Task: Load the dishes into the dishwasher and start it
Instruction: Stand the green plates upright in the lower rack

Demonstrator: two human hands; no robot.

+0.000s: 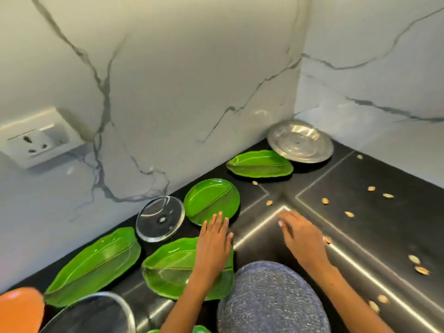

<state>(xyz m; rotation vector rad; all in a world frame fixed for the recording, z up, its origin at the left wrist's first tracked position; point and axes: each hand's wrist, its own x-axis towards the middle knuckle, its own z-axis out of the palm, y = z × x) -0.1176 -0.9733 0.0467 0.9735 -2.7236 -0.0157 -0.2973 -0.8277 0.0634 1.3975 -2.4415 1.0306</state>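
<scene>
Several green leaf-shaped plates lie on the black counter (360, 203): a round one (209, 198), a far one (260, 163), a long one at left (93, 265) and a near one (173, 267). A steel plate (300, 141) leans in the corner. A small glass lid (160, 218) sits by the wall. My left hand (213, 239) hovers flat, fingers straight, over the near edge of the round green plate. My right hand (302, 236) is over the counter with fingers loosely bent, holding nothing visible.
A grey speckled pan (271, 299) sits at the bottom centre. An orange dish (19, 311) and a large glass lid (93, 316) are at bottom left. Seeds (325, 200) lie scattered over the counter's right side. A wall socket (38, 140) is at left.
</scene>
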